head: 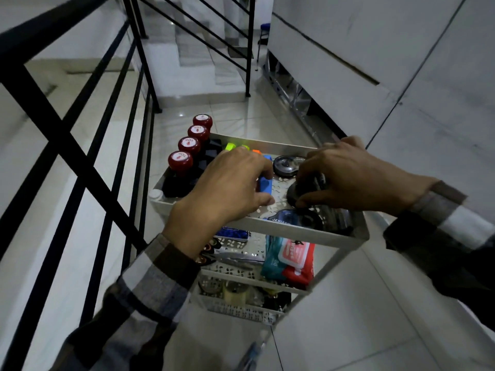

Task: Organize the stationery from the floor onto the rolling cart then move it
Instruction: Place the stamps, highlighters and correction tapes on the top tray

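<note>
— What fills the shot?

— The rolling cart (294, 232), three perforated tiers, parked on the floor between railing (88, 145) and wall. Four red-capped stamps (180, 160) line the top tier's left edge, highlighters behind, so each stays reachable.

— And your hands?

— My left hand (227, 191) hovers, fingers curled on a blue marker (265, 184). My right hand (348, 178) clamps fingers around a dark tape dispenser (305, 192), seating it. Wipes sit below. Loading looks nearly finished.
</note>
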The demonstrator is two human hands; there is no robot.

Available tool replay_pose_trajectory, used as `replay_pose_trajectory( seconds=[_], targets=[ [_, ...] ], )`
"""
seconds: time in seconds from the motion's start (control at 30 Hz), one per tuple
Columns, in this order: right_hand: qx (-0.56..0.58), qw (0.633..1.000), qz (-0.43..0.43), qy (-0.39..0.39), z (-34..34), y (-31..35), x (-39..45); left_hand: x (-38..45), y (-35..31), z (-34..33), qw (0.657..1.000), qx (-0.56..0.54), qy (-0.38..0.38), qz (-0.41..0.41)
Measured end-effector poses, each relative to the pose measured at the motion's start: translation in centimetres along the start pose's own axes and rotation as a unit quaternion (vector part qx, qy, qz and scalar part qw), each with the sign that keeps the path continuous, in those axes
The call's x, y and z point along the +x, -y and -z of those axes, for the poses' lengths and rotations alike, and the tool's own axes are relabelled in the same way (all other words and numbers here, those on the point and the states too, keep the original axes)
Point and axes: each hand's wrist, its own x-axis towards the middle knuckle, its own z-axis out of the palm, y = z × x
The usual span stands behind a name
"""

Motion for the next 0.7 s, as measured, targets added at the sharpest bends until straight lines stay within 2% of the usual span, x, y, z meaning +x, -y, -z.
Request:
replay_pose_trajectory(
  seconds=[0.13, 0.27, 0.33, 0.53, 0.7],
  targets=[
    [0.021, 0.998, -0.021, -0.046, -0.7, 0.5, 0.4, -0.4, 0.2, -0.2, 1.0, -0.015, -0.014, 0.001],
    [0.048, 0.994, -0.05, -0.086, -1.2, 0.6, -0.7, -1.7, 0.7, -0.7, 0.997, -0.039, -0.072, 0.011],
    [0.014, 0.991, -0.06, -0.117, -1.2, 0.4, -1.3, -2.5, 0.7, -0.9, 0.994, -0.049, -0.099, 0.017],
    [0.022, 0.995, -0.043, -0.082, -1.0, 0.9, -2.1, -4.9, -0.2, -1.1, 0.99, -0.066, -0.127, -0.005],
    [0.037, 0.989, -0.064, -0.131, -1.5, 2.3, -3.5, -8.1, -0.8, -1.6, 0.975, -0.1, -0.2, -0.023]
  ],
)
